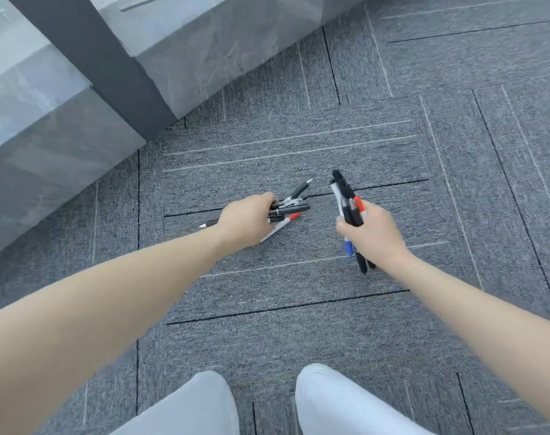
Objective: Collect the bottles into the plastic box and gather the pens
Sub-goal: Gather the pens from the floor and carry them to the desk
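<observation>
**Two handfuls of pens above the carpet**

Both hands were out in front over the grey carpet [298, 296]. The left hand [245, 219] was curled round a splayed bunch of pens [291, 208], black ones and a white one with a red cap, their ends fanning out to the right and one tip poking out to the left. The right hand [372, 232] gripped a second bundle of pens [346, 199] held nearly upright, black, red and blue. Grey stone blocks [204, 51] stood at upper left. Pale trouser knees [327, 400] showed at the bottom edge.
</observation>
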Available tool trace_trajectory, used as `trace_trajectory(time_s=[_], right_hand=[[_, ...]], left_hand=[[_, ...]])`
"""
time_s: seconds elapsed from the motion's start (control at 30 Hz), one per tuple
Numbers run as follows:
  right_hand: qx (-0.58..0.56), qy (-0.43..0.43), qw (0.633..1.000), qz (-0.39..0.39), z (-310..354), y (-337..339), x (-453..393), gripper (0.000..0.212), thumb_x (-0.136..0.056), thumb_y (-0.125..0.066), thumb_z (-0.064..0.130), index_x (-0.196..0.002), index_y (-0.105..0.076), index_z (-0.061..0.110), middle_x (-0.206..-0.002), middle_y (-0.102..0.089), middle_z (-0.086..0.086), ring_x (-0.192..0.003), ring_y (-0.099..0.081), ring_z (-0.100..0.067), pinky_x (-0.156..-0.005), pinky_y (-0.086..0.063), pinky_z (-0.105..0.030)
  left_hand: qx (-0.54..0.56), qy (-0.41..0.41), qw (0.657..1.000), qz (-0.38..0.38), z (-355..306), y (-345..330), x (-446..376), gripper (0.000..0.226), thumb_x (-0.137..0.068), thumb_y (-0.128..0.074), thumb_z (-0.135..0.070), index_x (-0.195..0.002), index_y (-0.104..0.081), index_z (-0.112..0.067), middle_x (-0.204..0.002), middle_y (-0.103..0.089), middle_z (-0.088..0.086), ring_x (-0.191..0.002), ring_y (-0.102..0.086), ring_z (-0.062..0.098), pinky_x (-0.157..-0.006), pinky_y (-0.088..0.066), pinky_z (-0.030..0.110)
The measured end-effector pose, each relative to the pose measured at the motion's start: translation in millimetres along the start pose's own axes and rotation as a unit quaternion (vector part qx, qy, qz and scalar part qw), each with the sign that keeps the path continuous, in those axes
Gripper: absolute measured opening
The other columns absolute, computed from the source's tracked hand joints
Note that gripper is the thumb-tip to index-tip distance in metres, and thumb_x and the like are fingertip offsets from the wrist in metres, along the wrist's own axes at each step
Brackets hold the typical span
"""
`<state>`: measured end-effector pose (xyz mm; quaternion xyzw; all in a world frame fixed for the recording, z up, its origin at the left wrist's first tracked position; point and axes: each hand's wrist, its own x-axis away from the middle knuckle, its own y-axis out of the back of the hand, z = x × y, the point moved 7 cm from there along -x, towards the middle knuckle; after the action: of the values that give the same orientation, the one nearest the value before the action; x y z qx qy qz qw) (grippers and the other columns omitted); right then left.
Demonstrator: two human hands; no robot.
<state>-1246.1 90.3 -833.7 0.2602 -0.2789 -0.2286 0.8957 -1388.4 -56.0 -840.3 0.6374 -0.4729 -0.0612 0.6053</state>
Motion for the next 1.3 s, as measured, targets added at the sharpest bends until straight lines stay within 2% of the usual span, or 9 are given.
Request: trace_trajectory(time_s=[0.2,0.33,0.5,0.6,0.67,0.77,1.0,1.13,1.3], right_hand=[[-0.175,-0.11,0.978,-0.037,-29,19,3,0.01,-0.087,-0.058,0.015,-0.077,-0.054,0.017,-0.069,-0.063,0.0,-0.065,-0.063,-0.015,-0.068,-0.053,-0.033],[-0.209,-0.161,0.964,-0.038,-38,14,4,0.009,-0.089,-0.057,0.015,-0.082,-0.051,0.017,-0.073,-0.061,-0.002,-0.063,-0.059,-0.012,-0.055,-0.046,-0.024],[-0.232,-0.207,0.95,-0.023,-44,9,6,0.013,-0.088,-0.058,0.015,-0.079,-0.05,0.018,-0.078,-0.058,-0.006,-0.068,-0.055,-0.018,-0.055,-0.044,-0.025],[-0.273,-0.214,0.937,-0.028,-34,21,13,0.011,-0.089,-0.056,0.011,-0.083,-0.052,0.019,-0.075,-0.062,-0.001,-0.065,-0.061,-0.012,-0.061,-0.051,-0.029],[-0.288,-0.228,0.93,-0.024,-27,32,26,0.008,-0.089,-0.054,0.01,-0.088,-0.054,0.018,-0.078,-0.067,0.001,-0.065,-0.065,-0.008,-0.063,-0.052,-0.028],[-0.308,-0.257,0.916,-0.027,-9,56,58,0.009,-0.09,-0.053,0.01,-0.099,-0.055,0.011,-0.079,-0.07,0.0,-0.062,-0.067,-0.004,-0.058,-0.053,-0.023],[-0.366,-0.255,0.891,-0.089,106,186,131,0.006,-0.088,-0.056,0.01,-0.083,-0.055,0.013,-0.061,-0.06,0.002,-0.049,-0.062,-0.005,-0.065,-0.052,-0.033],[-0.412,-0.223,0.876,-0.116,200,306,181,0.018,-0.089,-0.056,0.007,-0.073,-0.053,0.014,-0.049,-0.056,0.007,-0.045,-0.057,-0.005,-0.053,-0.052,-0.027],[-0.423,-0.213,0.867,-0.157,293,466,265,0.019,-0.087,-0.058,0.008,-0.07,-0.054,0.013,-0.053,-0.056,0.001,-0.045,-0.055,-0.012,-0.055,-0.048,-0.028]], left_hand=[[-0.019,-0.018,0.999,0.03,-17,-27,-11,0.028,-0.086,-0.059,-0.025,-0.107,-0.046,-0.012,-0.105,-0.057,0.008,-0.091,-0.056,0.029,-0.067,-0.043,0.035],[-0.038,-0.015,0.999,0.015,-18,-29,-6,0.023,-0.081,-0.061,-0.028,-0.096,-0.051,-0.013,-0.101,-0.053,0.005,-0.086,-0.058,0.026,-0.069,-0.049,0.037],[-0.107,-0.014,0.994,0.014,-22,-19,-13,0.022,-0.081,-0.061,-0.032,-0.095,-0.054,-0.016,-0.092,-0.062,0.001,-0.08,-0.058,0.024,-0.062,-0.042,0.029],[0.05,0.047,0.996,0.059,-18,-5,-6,0.014,-0.084,-0.06,-0.028,-0.091,-0.051,-0.02,-0.075,-0.059,-0.002,-0.064,-0.056,0.019,-0.06,-0.05,0.029],[0.209,0.087,0.97,0.091,-24,7,9,0.011,-0.083,-0.059,-0.017,-0.083,-0.048,-0.018,-0.067,-0.058,0.0,-0.056,-0.053,0.016,-0.055,-0.049,0.028],[0.362,0.131,0.917,0.106,-51,36,46,0.012,-0.082,-0.059,-0.008,-0.083,-0.048,-0.013,-0.073,-0.058,0.006,-0.059,-0.05,0.016,-0.056,-0.045,0.026],[0.529,0.114,0.835,0.098,-166,184,135,0.018,-0.084,-0.065,-0.012,-0.1,-0.056,-0.009,-0.072,-0.058,0.001,-0.055,-0.056,0.007,-0.058,-0.047,0.023],[0.616,0.092,0.775,0.106,-250,296,193,0.012,-0.085,-0.06,-0.004,-0.086,-0.053,-0.014,-0.061,-0.052,0.003,-0.048,-0.052,0.013,-0.049,-0.044,0.024],[0.659,0.055,0.742,0.111,-375,457,269,0.013,-0.087,-0.056,-0.004,-0.08,-0.052,-0.014,-0.055,-0.051,0.001,-0.052,-0.051,0.02,-0.05,-0.045,0.026]])
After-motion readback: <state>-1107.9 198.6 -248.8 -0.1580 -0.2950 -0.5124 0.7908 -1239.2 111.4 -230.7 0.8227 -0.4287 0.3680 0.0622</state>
